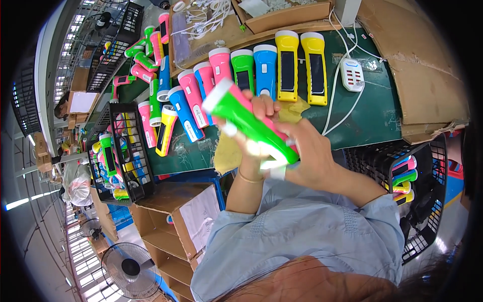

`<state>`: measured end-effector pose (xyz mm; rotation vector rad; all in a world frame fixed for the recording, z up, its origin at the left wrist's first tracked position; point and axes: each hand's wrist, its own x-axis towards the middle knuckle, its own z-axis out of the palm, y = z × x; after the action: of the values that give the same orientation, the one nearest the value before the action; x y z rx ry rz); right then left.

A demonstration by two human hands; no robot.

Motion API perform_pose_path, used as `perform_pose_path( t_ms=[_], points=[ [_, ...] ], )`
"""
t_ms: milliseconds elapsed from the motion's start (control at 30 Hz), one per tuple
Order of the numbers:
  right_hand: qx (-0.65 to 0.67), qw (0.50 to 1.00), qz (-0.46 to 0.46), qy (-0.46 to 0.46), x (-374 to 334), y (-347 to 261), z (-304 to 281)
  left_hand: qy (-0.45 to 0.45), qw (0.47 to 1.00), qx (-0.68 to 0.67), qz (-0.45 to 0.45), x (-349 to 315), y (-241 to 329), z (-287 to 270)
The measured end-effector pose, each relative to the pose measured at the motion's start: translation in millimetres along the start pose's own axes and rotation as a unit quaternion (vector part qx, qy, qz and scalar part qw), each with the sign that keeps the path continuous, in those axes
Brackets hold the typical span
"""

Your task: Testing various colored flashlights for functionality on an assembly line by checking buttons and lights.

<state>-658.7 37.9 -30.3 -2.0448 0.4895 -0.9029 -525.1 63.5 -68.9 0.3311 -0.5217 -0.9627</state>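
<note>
Above the table's near edge I hold a green and pink flashlight (251, 123) with a white head, tilted with its head to the upper left. It is slightly blurred, and a bright glare shows near its lower end. My left hand (245, 147) is closed round it from below, partly hidden behind the body, with fingertips over the far side. My right hand (313, 153) is closed on the tail end. Just beyond stand a blue flashlight (265, 73), a green flashlight (242, 70) and two yellow flashlights (288, 65) with dark panels. A yellow cloth (227, 151) lies beneath my hands.
Several pink and blue flashlights (190, 95) lie left on the green table (370, 118). A white multi-port charger (351, 75) with cables lies right, beside cardboard (432, 65). Black crates (133, 151) holding flashlights flank me. A cardboard shelf box (166, 211) and fan (131, 267) are lower left.
</note>
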Motion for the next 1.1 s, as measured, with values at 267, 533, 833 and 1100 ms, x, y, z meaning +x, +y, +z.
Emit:
perform_pose_path(
  t_ms=[267, 533, 833, 1100],
  points=[
    [-0.168, 0.984, 0.001, 0.056, 56, 57, -21, 0.14, 0.98, -0.106, -0.099, -2, 29, -11],
    [-0.537, 0.841, 0.026, -0.057, 119, 119, -11, 0.164, 0.968, -0.056, -0.18, -7, 17, -7],
    [-0.505, 0.863, 0.001, 0.032, 112, 119, -27, 0.111, 0.968, -0.067, -0.217, -14, 27, -3],
    [0.246, 0.944, 0.214, -0.056, 60, 52, -38, 0.071, 0.968, 0.09, -0.221, -16, 22, -4]
  ],
)
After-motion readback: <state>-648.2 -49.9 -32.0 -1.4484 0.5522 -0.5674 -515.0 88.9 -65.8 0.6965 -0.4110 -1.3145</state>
